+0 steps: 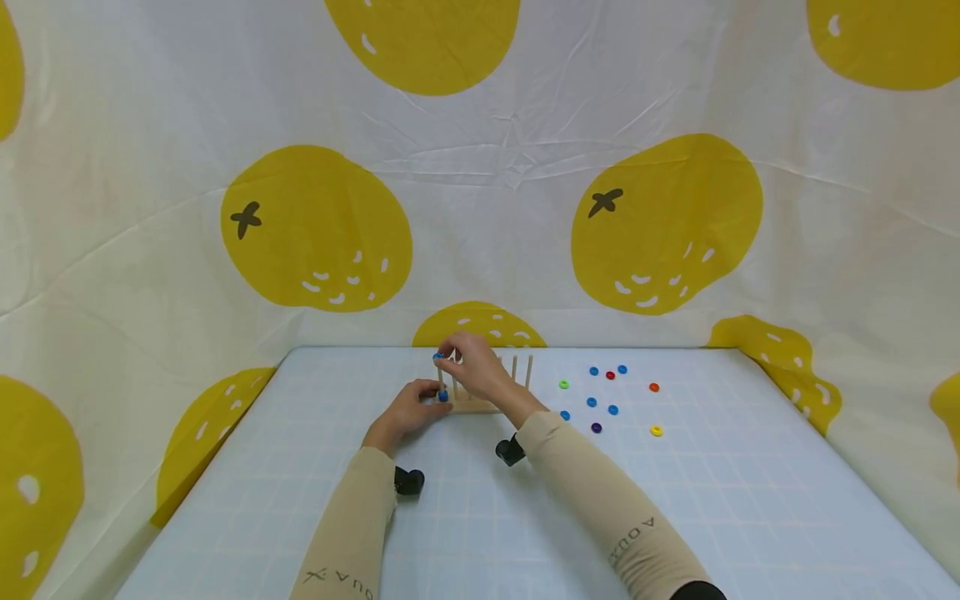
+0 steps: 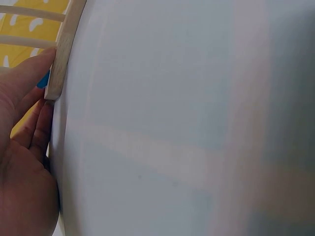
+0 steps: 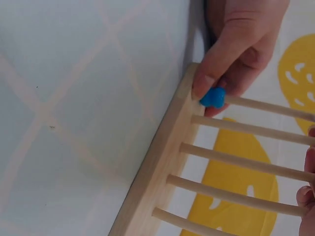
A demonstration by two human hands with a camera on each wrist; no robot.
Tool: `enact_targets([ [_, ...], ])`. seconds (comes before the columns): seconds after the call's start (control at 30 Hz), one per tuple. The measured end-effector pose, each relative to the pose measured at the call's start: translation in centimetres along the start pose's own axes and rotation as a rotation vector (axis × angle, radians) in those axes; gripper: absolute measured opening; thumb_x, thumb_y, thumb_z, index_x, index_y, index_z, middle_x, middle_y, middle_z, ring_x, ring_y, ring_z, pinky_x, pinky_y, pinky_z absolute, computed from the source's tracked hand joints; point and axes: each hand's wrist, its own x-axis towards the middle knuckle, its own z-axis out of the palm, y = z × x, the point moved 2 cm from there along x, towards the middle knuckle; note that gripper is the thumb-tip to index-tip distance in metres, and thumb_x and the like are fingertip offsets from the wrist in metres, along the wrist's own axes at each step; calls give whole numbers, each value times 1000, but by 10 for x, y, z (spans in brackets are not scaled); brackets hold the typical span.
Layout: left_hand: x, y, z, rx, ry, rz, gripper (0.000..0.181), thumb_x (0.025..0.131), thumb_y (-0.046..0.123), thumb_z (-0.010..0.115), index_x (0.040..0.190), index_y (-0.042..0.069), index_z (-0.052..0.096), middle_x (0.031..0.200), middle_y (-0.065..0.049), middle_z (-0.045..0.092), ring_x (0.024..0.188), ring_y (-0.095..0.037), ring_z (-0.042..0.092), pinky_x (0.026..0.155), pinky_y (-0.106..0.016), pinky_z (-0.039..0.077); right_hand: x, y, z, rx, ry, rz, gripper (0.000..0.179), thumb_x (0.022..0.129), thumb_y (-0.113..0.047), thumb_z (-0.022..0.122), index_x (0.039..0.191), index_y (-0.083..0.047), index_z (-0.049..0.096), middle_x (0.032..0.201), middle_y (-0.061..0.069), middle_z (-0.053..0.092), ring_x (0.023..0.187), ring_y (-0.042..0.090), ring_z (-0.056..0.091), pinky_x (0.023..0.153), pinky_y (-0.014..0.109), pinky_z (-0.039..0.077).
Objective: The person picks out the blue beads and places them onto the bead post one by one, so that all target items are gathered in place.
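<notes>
A wooden peg stand (image 1: 474, 407) with a row of upright pegs is on the table. My left hand (image 1: 408, 412) grips the left end of its base, thumb on the near side and fingers around the end. Blue rings (image 3: 213, 97) sit low on the end peg, between that hand's thumb and fingers in the right wrist view. My right hand (image 1: 480, 368) pinches another blue ring (image 1: 437, 357) at the top of the same peg. Only its fingertips (image 3: 309, 162) show at the right edge of the right wrist view, where the ring is out of sight.
To the right of the stand lie several loose rings: blue (image 1: 592, 402), green (image 1: 564, 384), red (image 1: 611, 375), orange (image 1: 654, 387), purple (image 1: 596, 427) and yellow (image 1: 657, 431). A white curtain (image 1: 495, 217) with yellow fruit prints hangs behind the table (image 1: 465, 533).
</notes>
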Motion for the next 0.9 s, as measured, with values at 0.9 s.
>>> enact_targets([
  [0.9, 0, 1, 1, 28, 0, -32, 44, 92, 21, 77, 130, 1, 66, 139, -19, 59, 137, -38, 46, 119, -57, 30, -6, 1, 3, -125, -7, 65, 17, 100, -22, 69, 108, -10, 77, 97, 0, 71, 88, 19, 61, 71, 27, 52],
])
